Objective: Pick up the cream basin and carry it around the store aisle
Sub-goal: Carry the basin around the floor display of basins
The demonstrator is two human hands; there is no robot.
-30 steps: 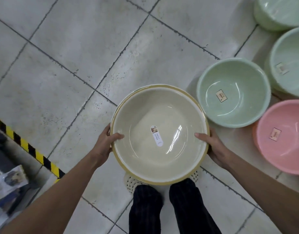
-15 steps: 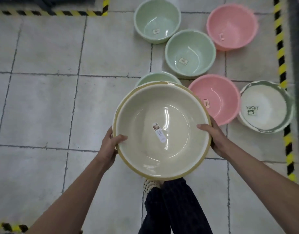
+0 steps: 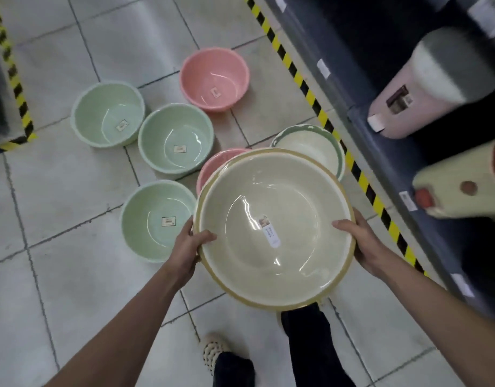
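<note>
The cream basin, round with a tan rim and a small label inside, is held level above the tiled floor in front of me. My left hand grips its left rim, thumb hooked over the edge. My right hand grips the right rim the same way, thumb inside. The basin is empty. It hides part of a pink basin and a white green-rimmed basin on the floor beyond.
Three green basins and another pink basin stand on the floor. A dark shelf unit with bins runs along the right behind yellow-black floor tape. My legs and shoe are below.
I have turned and stepped while carrying the basin: the floor basins now lie left and ahead, and the shelf unit has come into view on the right. Both grips are unchanged.
</note>
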